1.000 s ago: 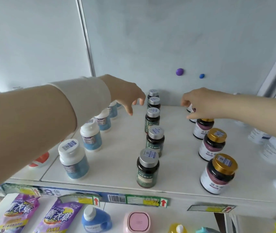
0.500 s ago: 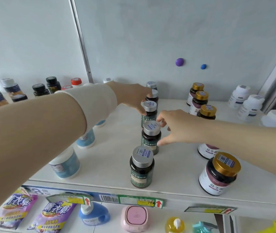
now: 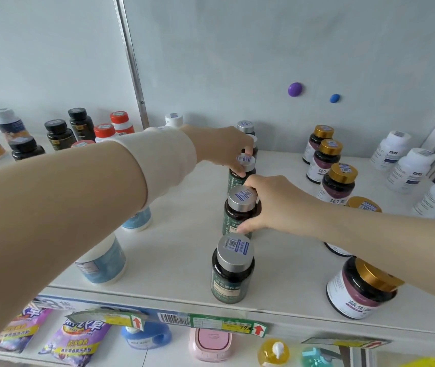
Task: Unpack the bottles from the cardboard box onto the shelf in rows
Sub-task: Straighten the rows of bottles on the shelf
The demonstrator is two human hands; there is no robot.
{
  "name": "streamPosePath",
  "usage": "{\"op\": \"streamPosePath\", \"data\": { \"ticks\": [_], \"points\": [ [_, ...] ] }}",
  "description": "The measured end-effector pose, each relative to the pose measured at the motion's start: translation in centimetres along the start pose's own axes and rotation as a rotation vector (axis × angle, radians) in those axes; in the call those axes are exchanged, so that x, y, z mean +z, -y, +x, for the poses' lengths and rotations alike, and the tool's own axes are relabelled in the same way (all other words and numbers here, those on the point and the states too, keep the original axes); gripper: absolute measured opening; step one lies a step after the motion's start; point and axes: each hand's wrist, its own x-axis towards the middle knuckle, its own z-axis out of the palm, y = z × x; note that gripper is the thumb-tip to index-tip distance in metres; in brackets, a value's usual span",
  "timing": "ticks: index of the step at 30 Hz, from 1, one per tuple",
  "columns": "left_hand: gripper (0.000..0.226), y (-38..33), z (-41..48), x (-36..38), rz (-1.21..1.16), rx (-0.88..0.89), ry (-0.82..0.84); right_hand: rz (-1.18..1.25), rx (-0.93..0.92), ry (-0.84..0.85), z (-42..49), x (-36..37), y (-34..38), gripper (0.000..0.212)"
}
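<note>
A white shelf (image 3: 179,250) carried the bottles in rows running from its front edge to the back wall as a person reached over it with both hands; the cardboard box they came from was out of view. The left hand (image 3: 224,151), its sleeved arm stretched across the left half of the shelf and hiding part of the blue-label row (image 3: 102,260), hung over the middle row near the back wall. Its fingers (image 3: 238,169) curled down and pinched the silver cap of the third bottle (image 3: 246,161). The right hand (image 3: 279,205), reaching in from the right edge, gripped the second bottle (image 3: 238,207) just in front of it, thumb pressed low on the near side of the dark body and fingers wrapped round the far side below the cap. Both bottles stood upright on the shelf. The paired hold looked meant to nudge them into line with the front bottle (image 3: 233,271), which stood untouched near the front edge, and to even out the gaps. To the right, the gold-cap row (image 3: 338,181) ran front to back, well apart from the middle row, presumably so each product kept its own lane. White bottles (image 3: 409,168) filled the back right corner. A price strip (image 3: 227,324) ran along the front edge.
</note>
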Motion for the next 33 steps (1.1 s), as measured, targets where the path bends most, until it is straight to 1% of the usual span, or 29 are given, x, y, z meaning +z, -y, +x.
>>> {"op": "streamPosePath", "data": {
  "ticks": [3, 7, 9, 12, 13, 15, 16, 19, 22, 25, 28, 30, 33],
  "points": [
    [0.052, 0.0, 0.1, -0.1, 0.015, 0.007, 0.014, 0.009, 0.006, 0.008, 0.2, 0.1, 0.0, 0.068],
    [0.052, 0.0, 0.2, 0.0, 0.027, 0.001, 0.015, 0.013, 0.002, 0.016, 0.1, 0.0, -0.1, 0.062],
    [0.053, 0.1, 0.3, 0.0, 0.029, -0.007, 0.022, 0.018, 0.002, 0.025, 0.2, 0.0, -0.2, 0.068],
    [0.056, -0.2, 0.3, -0.1, 0.071, -0.026, 0.048, 0.034, 0.016, 0.068, 0.1, -0.7, -0.2, 0.083],
    [0.058, -0.4, 0.2, -0.3, 0.092, -0.037, 0.063, 0.045, 0.022, 0.083, -0.2, -1.4, -0.3, 0.084],
    [0.06, -0.8, 0.0, -1.2, 0.115, -0.059, 0.084, 0.045, 0.036, 0.097, -1.0, -3.5, -0.6, 0.079],
    [0.058, -1.2, -0.1, -1.7, 0.123, -0.063, 0.08, 0.019, 0.048, 0.092, -1.5, -4.7, -0.9, 0.074],
    [0.051, -2.5, -0.2, -3.3, 0.201, -0.036, 0.042, -0.086, 0.091, 0.008, -3.1, -8.6, -2.6, 0.057],
    [0.05, -4.5, 0.3, -4.0, 0.336, -0.012, 0.049, -0.21, 0.127, -0.033, -5.0, -11.3, -5.1, 0.048],
    [0.049, -7.1, 0.7, -3.8, 0.422, 0.016, 0.069, -0.332, 0.135, 0.005, -7.2, -12.5, -7.5, 0.046],
    [0.048, -10.0, 0.9, -3.0, 0.44, 0.036, 0.1, -0.437, 0.138, 0.049, -9.3, -12.6, -9.8, 0.051],
    [0.049, -11.6, 1.2, -2.6, 0.44, 0.052, 0.097, -0.47, 0.134, 0.077, -10.4, -12.3, -11.0, 0.052],
    [0.05, -13.6, 1.7, -2.0, 0.389, 0.061, 0.086, -0.452, 0.118, 0.102, -11.4, -11.7, -12.2, 0.052]
  ]
}}
